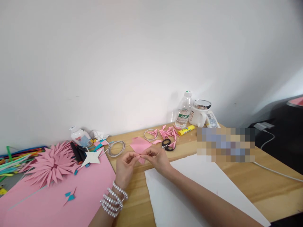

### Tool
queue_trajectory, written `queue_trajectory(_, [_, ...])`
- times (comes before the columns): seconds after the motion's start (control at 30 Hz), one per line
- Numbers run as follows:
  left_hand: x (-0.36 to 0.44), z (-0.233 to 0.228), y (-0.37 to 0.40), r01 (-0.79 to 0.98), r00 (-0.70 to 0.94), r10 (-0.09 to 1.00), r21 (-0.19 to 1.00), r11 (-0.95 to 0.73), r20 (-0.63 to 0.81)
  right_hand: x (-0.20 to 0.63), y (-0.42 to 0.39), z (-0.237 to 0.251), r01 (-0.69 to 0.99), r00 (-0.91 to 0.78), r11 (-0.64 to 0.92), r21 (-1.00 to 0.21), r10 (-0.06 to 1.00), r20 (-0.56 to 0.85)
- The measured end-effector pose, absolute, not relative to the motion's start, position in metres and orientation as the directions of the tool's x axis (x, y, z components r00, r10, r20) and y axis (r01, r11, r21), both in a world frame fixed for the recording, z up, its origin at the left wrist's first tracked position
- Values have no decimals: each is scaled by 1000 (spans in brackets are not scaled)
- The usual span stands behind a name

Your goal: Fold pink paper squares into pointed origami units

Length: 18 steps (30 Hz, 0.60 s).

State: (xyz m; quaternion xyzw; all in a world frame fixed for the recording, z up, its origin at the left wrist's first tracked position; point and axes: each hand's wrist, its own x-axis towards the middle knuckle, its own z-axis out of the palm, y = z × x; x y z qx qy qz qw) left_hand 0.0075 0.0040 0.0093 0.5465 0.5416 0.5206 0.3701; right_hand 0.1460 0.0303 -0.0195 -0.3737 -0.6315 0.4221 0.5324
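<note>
Just below the middle of the frame, the left hand (125, 168) and right hand (158, 160) pinch a small pink paper piece (142, 158) between their fingertips; it is folded, narrow and pointed, held just above the wooden table (236, 179).

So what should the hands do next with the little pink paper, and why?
Probably press the next fold flat. Both hands, left hand and right hand, pinch the small pink paper piece above the table, and folded pink pieces like it lie near the scissors.
</note>
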Motion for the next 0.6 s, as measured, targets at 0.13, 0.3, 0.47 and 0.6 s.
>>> queue_trajectory(0.13, [6, 12, 3, 164, -147, 985, 985, -60, 84, 146, 31, -19, -39, -152, 332, -942, 930, 334])
queue_trajectory(0.3, [7, 12, 2, 136, -104, 990, 987, -85, 99, 144, 28, -16, -108, -190, 301, -947, 929, 317])
queue_trajectory(0.47, [6, 9, 3, 100, -4, 995, 990, -97, 98, 146, 27, -15, -102, -268, 248, -963, 926, 266])
queue_trajectory(0.6, [2, 8, 5, 109, -23, 996, 990, -86, 89, 148, 34, -20, -106, -230, 190, -976, 950, 211])
